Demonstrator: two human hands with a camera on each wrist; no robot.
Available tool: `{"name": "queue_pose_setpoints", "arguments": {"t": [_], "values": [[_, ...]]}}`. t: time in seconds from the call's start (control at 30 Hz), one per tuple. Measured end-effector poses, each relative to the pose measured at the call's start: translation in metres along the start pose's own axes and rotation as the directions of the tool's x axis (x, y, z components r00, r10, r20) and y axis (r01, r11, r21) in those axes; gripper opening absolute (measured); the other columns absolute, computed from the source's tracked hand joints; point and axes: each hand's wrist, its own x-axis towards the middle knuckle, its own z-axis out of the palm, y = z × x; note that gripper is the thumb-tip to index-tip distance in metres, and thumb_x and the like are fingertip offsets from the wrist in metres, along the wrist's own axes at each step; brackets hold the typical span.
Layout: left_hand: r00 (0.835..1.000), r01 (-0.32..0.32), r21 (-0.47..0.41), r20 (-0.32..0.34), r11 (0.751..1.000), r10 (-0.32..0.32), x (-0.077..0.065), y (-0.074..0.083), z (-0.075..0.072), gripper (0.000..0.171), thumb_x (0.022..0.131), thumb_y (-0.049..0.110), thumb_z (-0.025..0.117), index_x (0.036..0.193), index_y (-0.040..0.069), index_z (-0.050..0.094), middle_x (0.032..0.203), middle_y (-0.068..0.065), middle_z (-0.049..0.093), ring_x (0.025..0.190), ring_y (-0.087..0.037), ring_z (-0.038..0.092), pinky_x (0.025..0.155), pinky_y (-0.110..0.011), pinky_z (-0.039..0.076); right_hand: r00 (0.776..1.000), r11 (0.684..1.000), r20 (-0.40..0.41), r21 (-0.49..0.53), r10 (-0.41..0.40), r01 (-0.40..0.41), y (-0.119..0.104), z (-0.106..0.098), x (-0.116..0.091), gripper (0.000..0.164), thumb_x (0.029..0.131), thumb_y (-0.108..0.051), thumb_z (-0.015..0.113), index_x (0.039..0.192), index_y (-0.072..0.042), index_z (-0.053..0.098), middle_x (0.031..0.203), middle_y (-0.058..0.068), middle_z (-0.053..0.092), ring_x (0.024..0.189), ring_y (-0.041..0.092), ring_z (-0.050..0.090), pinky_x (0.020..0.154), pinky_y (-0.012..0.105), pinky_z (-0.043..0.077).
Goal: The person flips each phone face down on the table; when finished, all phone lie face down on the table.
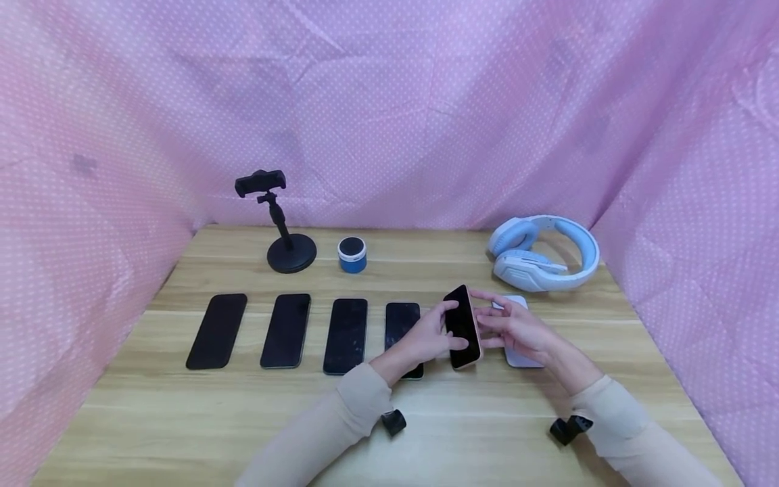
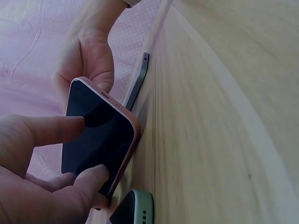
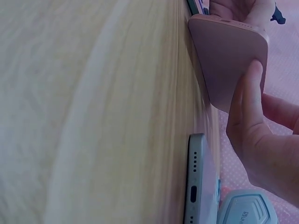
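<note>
A pink-edged smartphone (image 1: 460,328) is tilted up between both hands, its black screen toward the left hand (image 1: 426,337). The left thumb and a finger lie on the screen, while other fingers curl around its edge in the left wrist view. From the other side the right hand (image 1: 528,333) touches the phone's plain pink back (image 3: 224,56) with extended fingers. A lavender phone (image 1: 520,358) lies back up beneath the right hand. Under the left forearm another dark-screened phone (image 1: 402,319) lies partly covered.
Several black-screened phones, such as the leftmost phone (image 1: 217,331), form a row on the wooden table (image 1: 182,419). Behind them stand a black phone stand (image 1: 292,253) and a small blue speaker (image 1: 352,256). Blue-and-white headphones (image 1: 528,270) lie at the back right. Pink dotted cloth (image 1: 389,122) surrounds the table.
</note>
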Motion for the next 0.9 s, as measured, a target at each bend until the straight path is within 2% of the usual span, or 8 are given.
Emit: {"name": "queue_pose_setpoints", "arguments": {"t": [0.13, 0.4, 0.63, 0.77, 0.9], "values": [[1.000, 0.005, 0.013, -0.006, 1.000, -0.005, 0.0022, 0.0005, 0.0022, 0.079, 0.085, -0.002, 0.077, 0.154, 0.008, 0.038, 0.163, -0.010, 0.030, 0.150, -0.018, 0.024, 0.114, -0.038, 0.039, 1.000, 1.000, -0.012, -0.016, 0.001, -0.001, -0.0011, -0.0011, 0.0005, 0.064, 0.105, -0.001, 0.050, 0.161, -0.009, 0.020, 0.130, 0.012, 0.060, 0.118, 0.026, 0.063, 0.094, 0.049, 0.056], [0.999, -0.030, -0.046, 0.016, 0.998, 0.031, 0.0050, 0.0000, 0.0050, 0.084, 0.083, -0.013, 0.073, 0.155, 0.005, 0.034, 0.163, -0.012, 0.028, 0.149, -0.018, 0.025, 0.114, -0.041, 0.038, 1.000, 0.999, -0.011, -0.054, -0.007, 0.006, -0.0011, 0.0026, 0.0009, 0.065, 0.105, -0.003, 0.052, 0.161, -0.011, 0.020, 0.150, 0.029, 0.040, 0.129, 0.035, 0.054, 0.097, 0.050, 0.054], [0.999, -0.034, -0.088, 0.013, 0.996, 0.035, 0.0055, 0.0006, 0.0078, 0.084, 0.081, -0.016, 0.073, 0.154, 0.003, 0.035, 0.161, -0.015, 0.032, 0.148, -0.022, 0.029, 0.113, -0.040, 0.039, 1.000, 0.999, -0.012, -0.051, -0.004, 0.003, -0.0008, 0.0015, -0.0014, 0.064, 0.106, -0.004, 0.051, 0.161, -0.013, 0.021, 0.155, 0.029, 0.035, 0.130, 0.039, 0.052, 0.095, 0.050, 0.055], [0.999, -0.032, -0.075, 0.017, 0.997, 0.033, 0.0068, 0.0006, 0.0075, 0.083, 0.083, -0.013, 0.073, 0.155, 0.005, 0.036, 0.160, -0.015, 0.035, 0.147, -0.022, 0.032, 0.115, -0.041, 0.037, 1.000, 0.998, 0.003, -0.059, -0.008, 0.008, -0.0008, 0.0013, -0.0022, 0.065, 0.106, -0.005, 0.052, 0.162, -0.014, 0.020, 0.157, 0.029, 0.033, 0.133, 0.042, 0.049, 0.096, 0.050, 0.054], [0.999, -0.043, -0.055, 0.024, 0.998, 0.045, 0.0083, 0.0019, 0.0063, 0.080, 0.085, -0.008, 0.074, 0.155, 0.007, 0.036, 0.160, -0.013, 0.036, 0.147, -0.024, 0.031, 0.118, -0.042, 0.031, 1.000, 0.997, -0.007, -0.082, -0.011, 0.010, -0.0017, 0.0015, -0.0026, 0.066, 0.105, -0.006, 0.053, 0.162, -0.013, 0.020, 0.156, 0.029, 0.035, 0.132, 0.038, 0.051, 0.097, 0.050, 0.054]]}}
